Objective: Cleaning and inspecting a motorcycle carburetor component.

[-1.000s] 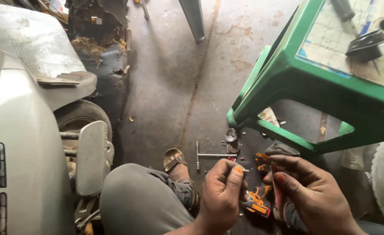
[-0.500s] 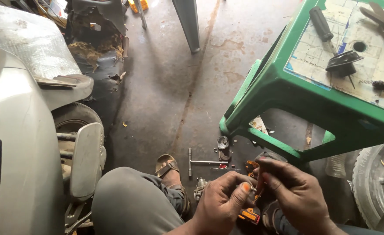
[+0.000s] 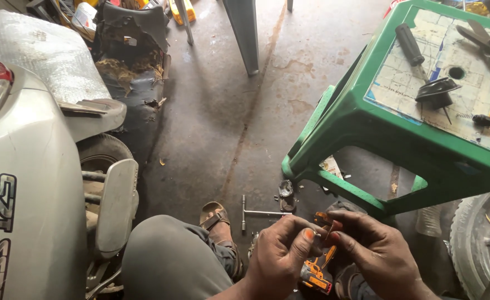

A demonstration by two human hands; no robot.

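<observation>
Left hand (image 3: pixel 281 253) and right hand (image 3: pixel 370 253) pinched together on a small orange plastic part (image 3: pixel 323 219), above an orange-and-black cordless drill (image 3: pixel 317 272), beside a green plastic stool (image 3: pixel 367 133).

Person, seen from a head-worn camera looking down.
- Left hand (image 3: pixel 281 255): bare, no glove, ring or watch showing; thumbnail stained orange.
- Right hand (image 3: pixel 375 253): bare, no glove or ring; wrist without a sleeve cuff in view.
- Grey cloth trousers (image 3: pixel 172 261): plain, smooth, no visible pocket or seam, covering the raised left knee.
- Brown strapped sandal (image 3: pixel 216 218): open-toed, worn on the left foot; straps across the top, sole dusty.
</observation>
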